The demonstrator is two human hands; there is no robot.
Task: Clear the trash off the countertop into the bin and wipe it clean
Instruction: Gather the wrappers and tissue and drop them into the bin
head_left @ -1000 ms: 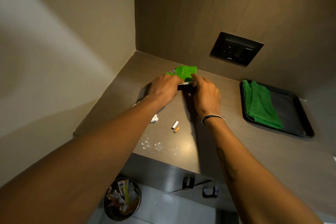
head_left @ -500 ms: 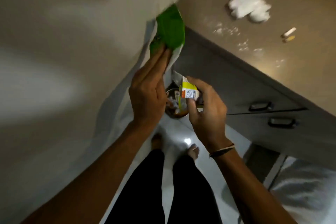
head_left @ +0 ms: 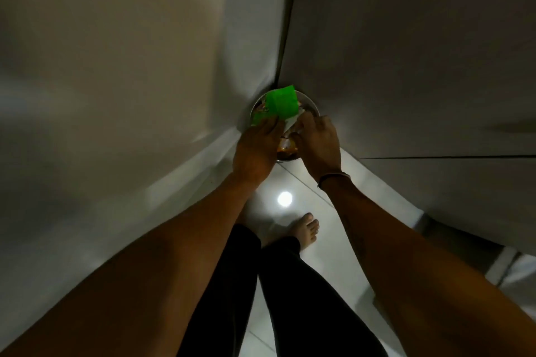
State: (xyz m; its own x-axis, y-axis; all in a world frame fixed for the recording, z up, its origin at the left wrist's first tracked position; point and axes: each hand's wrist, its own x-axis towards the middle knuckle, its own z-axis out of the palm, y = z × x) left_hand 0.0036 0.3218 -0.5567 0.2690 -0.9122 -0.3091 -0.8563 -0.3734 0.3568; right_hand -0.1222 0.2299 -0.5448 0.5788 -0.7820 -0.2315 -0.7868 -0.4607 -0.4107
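A round bin (head_left: 315, 107) stands on the floor in the corner, with wrappers inside it. My left hand (head_left: 256, 148) holds a bright green wrapper (head_left: 282, 103) right over the bin's opening. My right hand (head_left: 319, 142) is beside it, also over the bin, fingers curled down on a small white packet (head_left: 291, 124), most of which is hidden between my hands. The countertop is out of view.
A pale wall (head_left: 116, 95) rises on the left and a grey cabinet side (head_left: 406, 81) on the right, meeting behind the bin. Glossy floor tiles (head_left: 290, 182) reflect a lamp. My bare foot (head_left: 304, 230) and dark trouser legs stand just before the bin.
I took the green wrapper and a small packet off the countertop, turned down and left, and lowered both hands to the bin. The view dropped from the counter to the floor.
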